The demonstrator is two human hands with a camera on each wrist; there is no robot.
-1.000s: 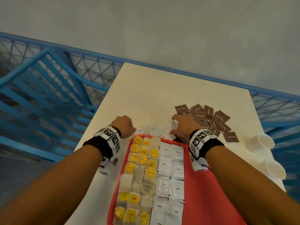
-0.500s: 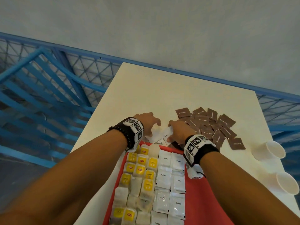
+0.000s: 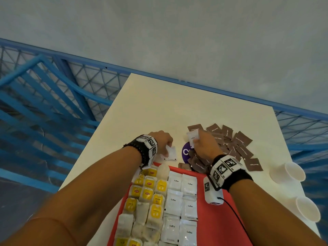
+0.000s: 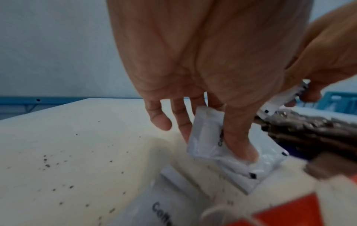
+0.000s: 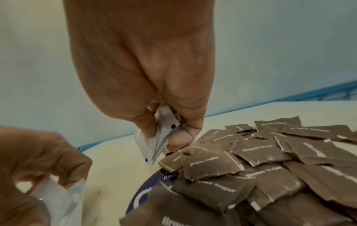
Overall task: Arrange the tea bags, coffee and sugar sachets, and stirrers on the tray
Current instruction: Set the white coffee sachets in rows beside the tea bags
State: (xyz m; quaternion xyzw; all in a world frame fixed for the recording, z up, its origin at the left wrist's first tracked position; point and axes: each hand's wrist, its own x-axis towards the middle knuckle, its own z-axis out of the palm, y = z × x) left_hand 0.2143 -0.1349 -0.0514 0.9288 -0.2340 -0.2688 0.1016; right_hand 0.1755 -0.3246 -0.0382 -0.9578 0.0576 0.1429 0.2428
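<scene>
My right hand (image 3: 204,145) has lifted a coffee sachet (image 3: 193,139); my left hand (image 3: 162,142) now pinches another (image 4: 207,137), both tray-bound (image 3: 218,221).

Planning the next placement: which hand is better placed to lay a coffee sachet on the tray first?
Right. The right hand already pinches a white coffee sachet clear of the table. The left hand pinches another sachet whose lower edge still sits low at the table.

Cream table (image 3: 159,107), red tray (image 3: 218,219), brown sachets (image 3: 243,144), cups (image 3: 287,172)
</scene>
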